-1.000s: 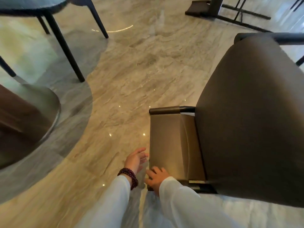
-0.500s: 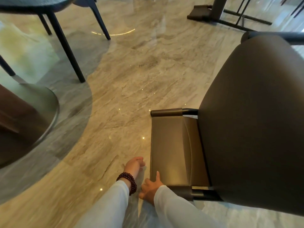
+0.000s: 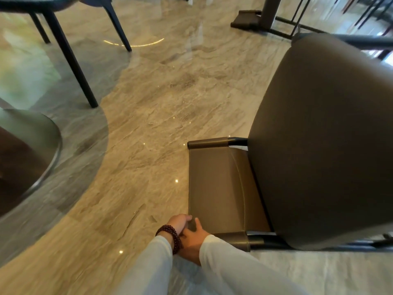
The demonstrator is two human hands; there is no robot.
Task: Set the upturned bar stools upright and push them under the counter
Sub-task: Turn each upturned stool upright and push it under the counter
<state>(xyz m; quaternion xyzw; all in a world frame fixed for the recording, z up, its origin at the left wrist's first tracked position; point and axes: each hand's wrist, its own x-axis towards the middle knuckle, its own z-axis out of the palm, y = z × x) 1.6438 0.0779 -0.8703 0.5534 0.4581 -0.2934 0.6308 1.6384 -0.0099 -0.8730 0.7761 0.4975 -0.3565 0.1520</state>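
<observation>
A brown leather bar stool lies on its side on the marble floor, its wide seat [image 3: 323, 145] at the right and its backrest [image 3: 214, 188] flat toward me. Black metal frame tubes [image 3: 268, 241] run along its near edge. My left hand [image 3: 178, 222], with a dark red bead bracelet on the wrist, curls its fingers over the backrest's near left corner. My right hand [image 3: 194, 237] sits just below it, thumb pressed on the backrest face; its fingers are hidden under the corner and behind my left wrist.
A round metal table base [image 3: 32, 150] stands at the left. Dark chair legs [image 3: 70, 60] rise at the far left. A dark post [image 3: 270, 13] with a brown padded piece [image 3: 246, 20] and thin black bars sits at the far back right.
Both hands have drawn together at the backrest's near left corner; my left hand went from open beside the stool to curled on its edge. The view has shifted slightly.
</observation>
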